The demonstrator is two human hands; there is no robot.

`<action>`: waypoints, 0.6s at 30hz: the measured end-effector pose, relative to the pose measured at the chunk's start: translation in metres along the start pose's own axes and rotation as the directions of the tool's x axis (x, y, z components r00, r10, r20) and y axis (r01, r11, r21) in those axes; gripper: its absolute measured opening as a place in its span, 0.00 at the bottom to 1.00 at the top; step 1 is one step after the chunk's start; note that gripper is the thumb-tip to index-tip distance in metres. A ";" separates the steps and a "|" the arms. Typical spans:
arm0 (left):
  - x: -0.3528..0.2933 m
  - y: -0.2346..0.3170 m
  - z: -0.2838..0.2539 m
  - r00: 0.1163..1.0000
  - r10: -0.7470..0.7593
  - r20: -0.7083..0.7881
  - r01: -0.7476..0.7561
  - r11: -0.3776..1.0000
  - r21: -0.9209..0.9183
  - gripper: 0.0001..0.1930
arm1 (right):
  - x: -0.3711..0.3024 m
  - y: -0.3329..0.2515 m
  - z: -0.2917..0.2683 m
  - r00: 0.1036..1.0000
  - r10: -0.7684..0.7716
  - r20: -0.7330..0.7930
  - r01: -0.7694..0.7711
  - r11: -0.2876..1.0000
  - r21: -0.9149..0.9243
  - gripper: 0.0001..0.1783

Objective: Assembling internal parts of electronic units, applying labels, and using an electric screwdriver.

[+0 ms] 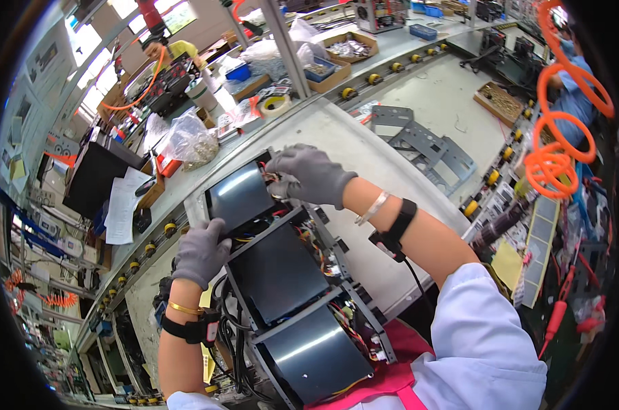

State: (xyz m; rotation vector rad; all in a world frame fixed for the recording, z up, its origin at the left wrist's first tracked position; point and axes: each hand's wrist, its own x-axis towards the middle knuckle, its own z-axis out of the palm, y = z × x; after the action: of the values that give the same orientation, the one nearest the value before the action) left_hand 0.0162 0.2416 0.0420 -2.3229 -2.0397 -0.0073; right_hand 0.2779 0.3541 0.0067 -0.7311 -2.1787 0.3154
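Note:
Three box-shaped electronic units with dark, glossy panels and grey metal frames lie in a row in front of me: a far unit point(240, 198), a middle unit point(278, 275) and a near unit point(316, 355). Coloured wires point(328, 254) run along their right sides. My left hand point(201, 254), in a grey glove, has its fingers curled at the left edge of the far unit's frame. At that unit's right end, my gloved right hand point(313, 174) has bent fingers closed at a small bunch of wires, which it partly hides.
Black cables point(231, 314) hang left of the units. Flat grey metal brackets point(425, 147) lie beyond the pale work board point(364, 178). Yellow rollers point(350, 93) line the conveyor. A coiled orange hose point(552, 167) hangs at right. Co-workers point(574, 96) stand at right and far left.

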 end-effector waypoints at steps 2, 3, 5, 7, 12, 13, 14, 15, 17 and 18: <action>0.014 0.029 -0.005 0.992 0.101 -0.081 -0.110 0.988 -0.113 0.18 | -0.023 -0.029 -0.044 0.995 0.101 -0.015 -0.102 0.994 -0.037 0.15; 0.021 0.033 -0.005 0.982 0.157 -0.106 -0.168 0.980 -0.103 0.20 | -0.039 -0.047 -0.064 0.996 0.042 -0.076 -0.039 0.998 0.050 0.14; 0.034 0.041 -0.001 0.954 0.260 -0.151 -0.276 0.956 -0.097 0.24 | -0.086 -0.080 -0.108 0.990 -0.001 -0.141 0.015 0.995 0.099 0.11; 0.050 0.035 0.015 0.924 0.338 -0.179 -0.360 0.927 -0.110 0.29 | -0.142 -0.107 -0.144 0.982 0.068 -0.174 -0.051 0.993 0.104 0.09; 0.075 0.040 0.047 0.970 0.243 0.009 -0.241 0.965 -0.108 0.34 | -0.297 -0.111 -0.267 0.783 0.495 -0.376 -0.594 0.775 -0.216 0.13; 0.077 0.040 0.049 0.970 0.244 0.009 -0.243 0.966 -0.094 0.34 | -0.332 -0.114 -0.295 0.652 0.656 -0.380 -0.758 0.568 -0.322 0.14; 0.076 0.042 0.051 0.972 0.234 0.013 -0.232 0.970 -0.076 0.34 | -0.355 -0.116 -0.318 0.477 0.798 -0.367 -0.833 0.279 -0.477 0.14; 0.075 0.052 0.047 0.976 0.214 0.031 -0.213 0.977 -0.030 0.35 | -0.379 -0.122 -0.334 0.323 0.856 -0.404 -0.824 0.045 -0.564 0.14; 0.078 0.065 0.048 0.977 0.211 0.032 -0.210 0.977 -0.016 0.35 | -0.436 -0.123 -0.362 -0.075 0.883 -0.463 -0.579 -0.417 -0.701 0.13; 0.077 0.067 0.048 0.982 0.184 0.031 -0.184 0.983 0.007 0.36 | -0.460 -0.127 -0.364 -0.084 0.882 -0.464 -0.579 -0.422 -0.698 0.13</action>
State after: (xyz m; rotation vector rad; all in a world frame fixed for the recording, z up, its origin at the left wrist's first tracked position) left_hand 0.0913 0.3108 -0.0054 -2.5107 -1.8239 0.0462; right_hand 0.7408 -0.0286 0.0166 -3.2318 -1.2481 0.0556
